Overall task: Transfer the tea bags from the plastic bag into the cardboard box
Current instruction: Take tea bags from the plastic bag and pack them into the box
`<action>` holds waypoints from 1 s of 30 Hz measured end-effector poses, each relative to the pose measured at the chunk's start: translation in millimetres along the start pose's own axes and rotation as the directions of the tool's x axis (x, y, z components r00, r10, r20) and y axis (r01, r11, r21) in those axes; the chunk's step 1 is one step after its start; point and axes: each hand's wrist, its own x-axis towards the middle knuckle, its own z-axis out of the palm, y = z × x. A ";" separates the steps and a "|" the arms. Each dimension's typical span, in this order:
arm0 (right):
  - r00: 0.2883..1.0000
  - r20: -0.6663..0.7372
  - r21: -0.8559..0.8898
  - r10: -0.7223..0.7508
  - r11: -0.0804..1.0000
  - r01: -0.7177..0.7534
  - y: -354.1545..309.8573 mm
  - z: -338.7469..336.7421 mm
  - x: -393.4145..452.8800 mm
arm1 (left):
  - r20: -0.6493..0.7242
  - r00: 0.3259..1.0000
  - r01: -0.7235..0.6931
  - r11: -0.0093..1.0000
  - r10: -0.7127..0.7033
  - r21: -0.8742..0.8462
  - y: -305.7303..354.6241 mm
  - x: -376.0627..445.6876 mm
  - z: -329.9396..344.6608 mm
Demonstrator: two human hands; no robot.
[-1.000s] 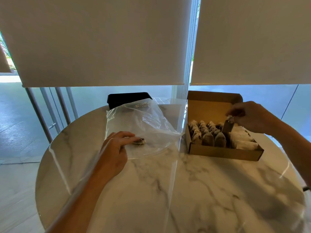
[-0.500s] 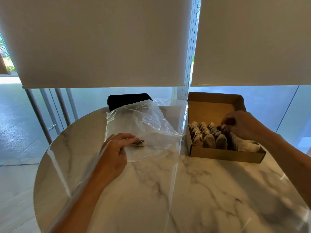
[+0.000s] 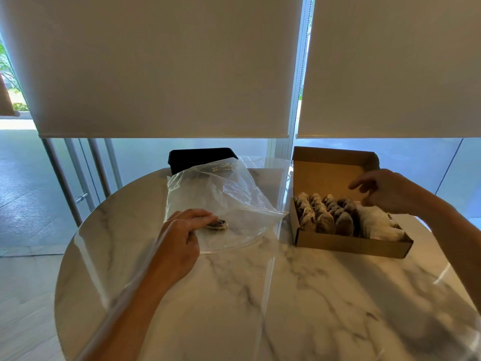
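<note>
Tea bags (image 3: 326, 216) are seen standing in rows in the left half of the cardboard box (image 3: 348, 242), which sits at about two o'clock on the round marble table (image 3: 260, 295) with its lid flap raised at the back. Pale paper-wrapped packets (image 3: 378, 225) are packed into the right half of the same box. One more tea bag (image 3: 217, 225) is left inside the clear plastic bag (image 3: 223, 199), which lies at about eleven o'clock on the table, just beside the box.

The left hand (image 3: 179, 246) is laid on the near edge of the plastic bag, its fingers stretched forward and touching the lone tea bag through or inside the plastic; which of the two cannot be told. The right hand (image 3: 385, 191) is held above the right half of the box, fingers loosely spread and gripping nothing. A black tray (image 3: 200, 156) is seen at twelve o'clock behind the plastic bag. Window blinds (image 3: 161, 63) are drawn down behind the table.
</note>
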 end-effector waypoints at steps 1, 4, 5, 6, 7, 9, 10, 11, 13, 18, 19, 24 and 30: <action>1.000 -0.016 -0.007 -0.006 1.000 0.006 -2.2 -4.1 -1.0 | 0.000 1.000 0.004 1.000 -0.004 -0.003 0.5 0.0 -0.1; 0.996 -0.064 -0.009 -0.055 0.998 0.054 -16.2 -11.4 -7.5 | -0.002 1.000 0.004 1.000 -0.004 -0.021 1.5 0.0 -0.7; 0.995 -0.074 0.013 -0.070 0.997 0.071 -23.8 -11.5 -11.2 | -0.001 1.000 0.005 1.000 -0.005 -0.026 1.7 0.1 -0.8; 0.993 -0.077 0.049 -0.086 0.995 0.089 -33.2 -10.0 -16.6 | -0.002 1.000 0.007 0.999 -0.008 -0.031 1.9 0.1 -1.1; 0.992 -0.073 0.095 -0.107 0.989 0.114 -43.4 -5.9 -22.1 | -0.003 1.000 0.011 0.999 -0.011 -0.037 2.5 0.1 -1.4; 0.981 -0.062 0.158 -0.183 0.969 0.191 -65.1 8.7 -34.9 | -0.004 1.000 0.022 0.998 -0.022 -0.053 3.1 0.3 -1.9; 0.974 -0.045 0.169 -0.220 0.960 0.225 -76.8 18.7 -42.1 | -0.004 1.000 0.029 0.998 -0.029 -0.063 3.0 0.3 -2.1; 0.968 -0.014 0.184 -0.249 0.951 0.248 -88.6 30.1 -49.4 | -0.003 0.999 0.034 0.997 -0.034 -0.069 3.0 0.2 -2.2; 0.947 0.086 0.241 -0.309 0.929 0.281 -113.7 57.0 -63.0 | -0.003 0.999 0.035 0.996 -0.036 -0.077 3.4 -0.3 -2.7; 0.893 0.158 0.226 -0.421 0.896 0.382 -168.2 127.3 -66.7 | 0.023 1.000 0.014 0.994 -0.012 -0.113 7.5 -1.4 -5.5; 0.907 0.123 0.206 -0.402 0.905 0.373 -175.2 139.1 -62.3 | 0.038 0.999 0.009 0.992 -0.004 -0.122 6.9 -1.6 -5.7; 0.969 -0.014 0.141 -0.246 0.959 0.245 -184.4 173.5 -39.2 | 0.126 0.992 0.009 0.994 0.004 -0.105 4.9 -4.3 -5.7; 0.988 -0.061 0.176 -0.142 0.973 0.151 -181.7 179.1 -33.4 | 0.159 0.987 0.001 0.995 0.015 -0.102 5.3 -4.6 -5.4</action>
